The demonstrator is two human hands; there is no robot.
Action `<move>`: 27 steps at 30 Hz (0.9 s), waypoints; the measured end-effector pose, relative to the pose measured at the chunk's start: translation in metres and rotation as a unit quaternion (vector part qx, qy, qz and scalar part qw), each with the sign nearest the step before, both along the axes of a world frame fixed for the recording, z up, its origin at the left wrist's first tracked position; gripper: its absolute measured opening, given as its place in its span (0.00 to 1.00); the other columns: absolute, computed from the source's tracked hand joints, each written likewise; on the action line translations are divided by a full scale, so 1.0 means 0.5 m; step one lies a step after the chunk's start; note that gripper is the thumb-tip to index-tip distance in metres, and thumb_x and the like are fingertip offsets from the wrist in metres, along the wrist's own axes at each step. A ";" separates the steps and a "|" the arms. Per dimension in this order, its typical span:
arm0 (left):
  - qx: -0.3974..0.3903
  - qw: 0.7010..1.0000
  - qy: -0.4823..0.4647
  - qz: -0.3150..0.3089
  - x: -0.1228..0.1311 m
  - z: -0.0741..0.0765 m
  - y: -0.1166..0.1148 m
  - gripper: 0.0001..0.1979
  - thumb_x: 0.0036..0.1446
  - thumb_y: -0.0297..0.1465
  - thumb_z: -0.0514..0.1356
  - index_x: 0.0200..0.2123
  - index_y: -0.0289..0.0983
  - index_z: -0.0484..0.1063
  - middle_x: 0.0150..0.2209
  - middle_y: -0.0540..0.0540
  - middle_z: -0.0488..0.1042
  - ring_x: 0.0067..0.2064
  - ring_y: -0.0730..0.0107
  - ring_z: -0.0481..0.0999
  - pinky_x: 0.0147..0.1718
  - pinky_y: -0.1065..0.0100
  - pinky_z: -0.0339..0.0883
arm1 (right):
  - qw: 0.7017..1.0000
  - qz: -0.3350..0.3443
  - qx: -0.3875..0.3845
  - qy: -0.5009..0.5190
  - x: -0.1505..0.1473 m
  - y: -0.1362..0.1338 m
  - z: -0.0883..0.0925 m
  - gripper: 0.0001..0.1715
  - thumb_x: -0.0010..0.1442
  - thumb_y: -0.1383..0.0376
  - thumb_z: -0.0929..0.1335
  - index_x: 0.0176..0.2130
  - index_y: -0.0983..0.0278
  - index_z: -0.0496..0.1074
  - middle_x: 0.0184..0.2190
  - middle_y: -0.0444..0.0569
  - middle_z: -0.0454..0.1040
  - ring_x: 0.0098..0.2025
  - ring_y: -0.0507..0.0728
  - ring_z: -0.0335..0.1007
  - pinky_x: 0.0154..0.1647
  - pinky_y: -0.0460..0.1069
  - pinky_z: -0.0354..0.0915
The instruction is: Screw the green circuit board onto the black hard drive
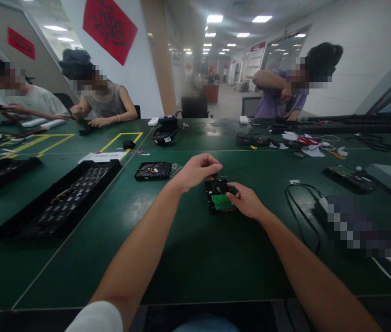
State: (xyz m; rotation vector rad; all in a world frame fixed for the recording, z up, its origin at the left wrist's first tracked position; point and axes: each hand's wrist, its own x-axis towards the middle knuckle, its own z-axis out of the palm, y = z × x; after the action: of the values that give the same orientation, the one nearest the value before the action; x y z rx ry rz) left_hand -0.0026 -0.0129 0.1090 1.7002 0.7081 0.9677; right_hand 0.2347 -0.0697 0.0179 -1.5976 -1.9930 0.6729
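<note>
1. A dark green worktop [195,258], smooth and faintly shiny, is carrying everything; yellow tape lines [122,135] are crossing its far left part.
2. A long black tray [60,200] with rows of small cells is lying to the left, well apart from the hands. A 2nd drive [157,170], opened, is lying between the tray and the hands.
3. To the right, a black cable [302,207] is looping near the right forearm. Red scissors [306,140] are lying among scraps further back.
4. 3 co-workers are sitting at the far edge, 2 at the left and 1 at the right. Nothing is standing between the hands and the drive.
5. The drive [216,189], a flat black rectangle, is lying on the worktop at the centre with its green board [220,203] facing up.
6. The left grip [198,170] is hovering just above the drive's far edge. Its fingertips are pressed together on something too small to make out.
7. The right grip [245,200] is touching the drive's right side, thumb tip on the board. I cannot tell whether it is clamping the drive.
</note>
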 end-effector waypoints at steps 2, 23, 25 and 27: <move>-0.002 0.999 -0.008 -0.032 -0.002 0.002 0.000 0.10 0.63 0.36 0.65 0.41 0.35 0.76 0.43 0.42 0.80 0.41 0.69 0.77 0.33 0.71 0.71 | 1.000 -0.002 0.001 0.003 -0.001 -0.001 0.001 0.28 0.71 0.57 0.66 0.65 0.65 0.67 0.28 0.43 0.72 0.28 0.54 0.68 0.34 0.50 0.62; -0.019 0.999 -0.004 0.027 0.000 -0.009 0.003 0.16 0.58 0.41 0.71 0.37 0.35 0.74 0.34 0.47 0.75 0.34 0.72 0.73 0.31 0.71 0.69 | 1.000 -0.005 0.002 -0.003 0.001 0.001 -0.002 0.28 0.70 0.56 0.66 0.65 0.65 0.68 0.31 0.46 0.74 0.31 0.55 0.70 0.34 0.50 0.62; -0.014 0.999 0.005 0.031 0.002 -0.008 0.001 0.16 0.56 0.41 0.72 0.35 0.36 0.74 0.33 0.47 0.75 0.33 0.72 0.73 0.30 0.71 0.68 | 1.000 -0.005 -0.001 -0.007 0.002 0.002 -0.003 0.28 0.71 0.56 0.66 0.65 0.65 0.68 0.30 0.46 0.74 0.30 0.55 0.70 0.34 0.50 0.62; -0.014 0.999 0.011 0.034 0.003 -0.007 -0.001 0.17 0.55 0.41 0.73 0.35 0.36 0.73 0.32 0.47 0.75 0.33 0.72 0.73 0.29 0.71 0.67 | 1.000 -0.003 -0.006 -0.004 0.002 0.002 -0.003 0.29 0.71 0.55 0.65 0.65 0.65 0.68 0.30 0.45 0.74 0.30 0.55 0.70 0.34 0.51 0.63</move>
State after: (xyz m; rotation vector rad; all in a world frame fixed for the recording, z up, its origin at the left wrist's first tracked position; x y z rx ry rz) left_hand -0.0012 -0.0134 0.1057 1.6742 0.7948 0.9828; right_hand 0.2359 -0.0685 0.0164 -1.6159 -1.9925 0.6767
